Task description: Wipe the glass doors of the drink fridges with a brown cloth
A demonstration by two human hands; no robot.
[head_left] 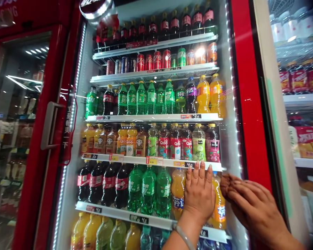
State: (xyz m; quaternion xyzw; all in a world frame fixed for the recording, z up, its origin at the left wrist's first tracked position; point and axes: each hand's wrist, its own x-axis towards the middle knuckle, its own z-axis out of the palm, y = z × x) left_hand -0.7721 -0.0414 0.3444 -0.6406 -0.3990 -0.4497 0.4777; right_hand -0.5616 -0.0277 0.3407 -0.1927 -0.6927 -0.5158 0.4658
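My left hand [199, 196] is raised with its fingers stretched upward and lies flat in front of the lower shelves, apparently against the glass of the drinks fridge [246, 104]. A pale bangle [184, 236] circles that wrist. To its right, my right hand [255, 205] has its fingers bent over a crumpled brown thing, which looks like a cloth [226, 184], near the right side of the fridge. Behind my left hand stand orange soda bottles [177, 189], partly covered by it. Just above its fingertips runs a white shelf edge [138, 159] with price tags.
Green soda bottles [148, 189] and cola bottles [103, 182] fill the lower shelf; juice bottles [199, 142] and red cans [158, 59] stand higher. A second red-framed fridge with a grey handle [50, 125] is at left. Stocked shelves [297, 100] continue on the right.
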